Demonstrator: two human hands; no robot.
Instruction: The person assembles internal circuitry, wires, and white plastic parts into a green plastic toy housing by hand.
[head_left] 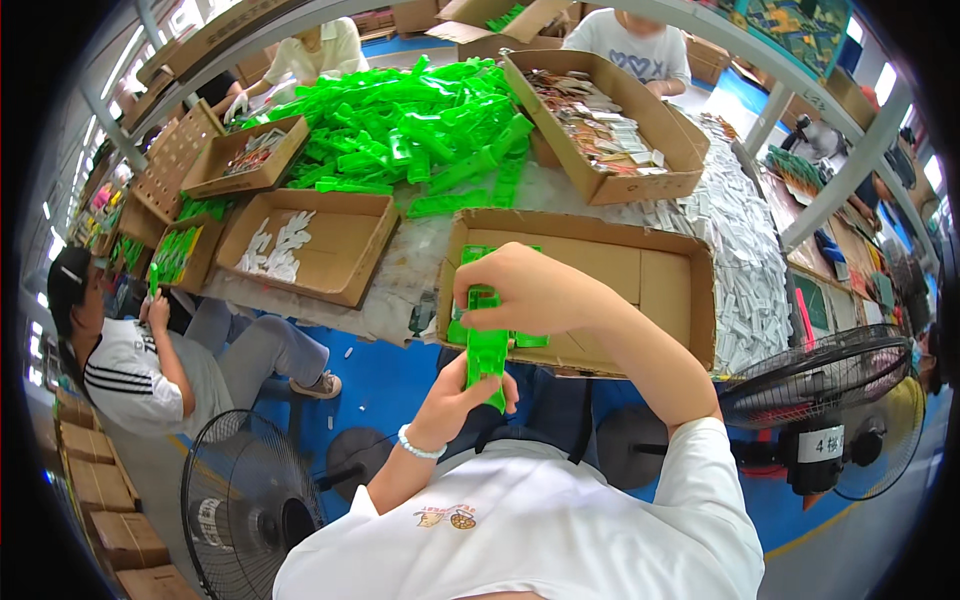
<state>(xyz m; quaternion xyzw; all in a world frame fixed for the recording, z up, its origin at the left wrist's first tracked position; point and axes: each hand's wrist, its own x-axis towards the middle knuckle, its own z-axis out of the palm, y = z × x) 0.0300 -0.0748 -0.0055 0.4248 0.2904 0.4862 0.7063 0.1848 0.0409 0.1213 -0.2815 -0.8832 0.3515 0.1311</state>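
Note:
Both my hands hold one bright green plastic part [486, 352], a long flat translucent piece held upright over my lap. My left hand [462, 392] grips its lower end; a white bead bracelet is on that wrist. My right hand [522, 290] closes over its upper end, at the near rim of a shallow cardboard box [672, 282]. A few more green pieces [528, 340] lie inside that box, partly hidden by my right hand.
A big heap of green plastic parts [420, 125] covers the table's middle. Cardboard boxes hold white pieces [280, 245] and small printed packets [600, 125]. Small white items [745, 260] pile up at right. Other people sit left and across. Two floor fans [250, 500] [830, 395] flank me.

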